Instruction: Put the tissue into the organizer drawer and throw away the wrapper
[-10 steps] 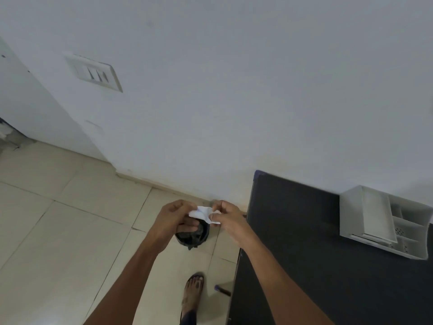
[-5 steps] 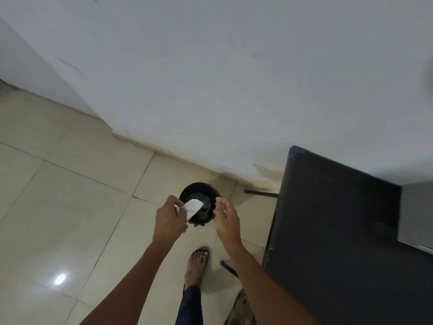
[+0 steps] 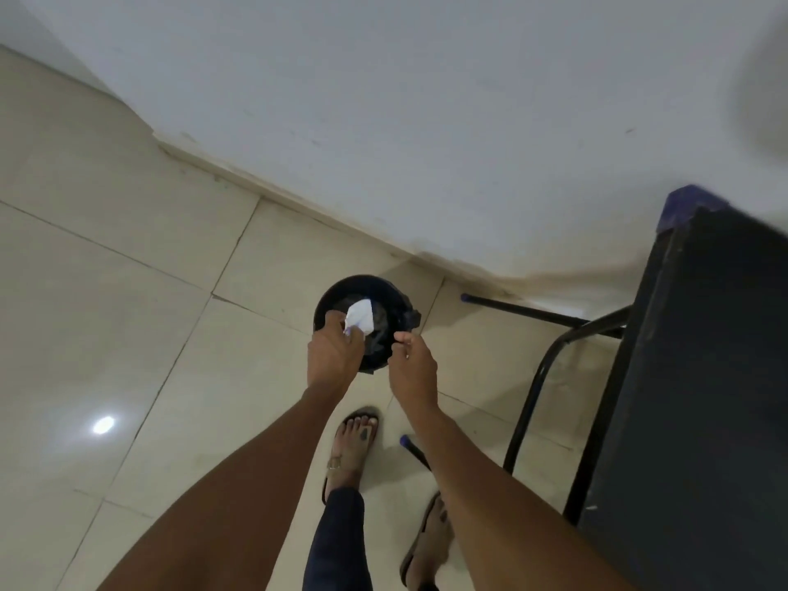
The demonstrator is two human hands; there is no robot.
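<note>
My left hand (image 3: 331, 356) pinches a crumpled white wrapper (image 3: 360, 316) and holds it over the mouth of a small round black bin (image 3: 328, 297) on the floor. My right hand (image 3: 412, 368) hovers just to the right of the bin, fingers loosely curled with nothing in them. The organizer drawer and the tissue are out of view.
A black table (image 3: 699, 377) with black metal legs (image 3: 528, 403) stands at the right against the white wall (image 3: 426, 100). My sandalled feet (image 3: 351, 445) stand on the beige tiled floor (image 3: 128, 313) just behind the bin.
My right hand let go of the wrapper, leaving it in my left hand alone. The view tipped down and the hands moved over the bin; the organizer left the frame.
</note>
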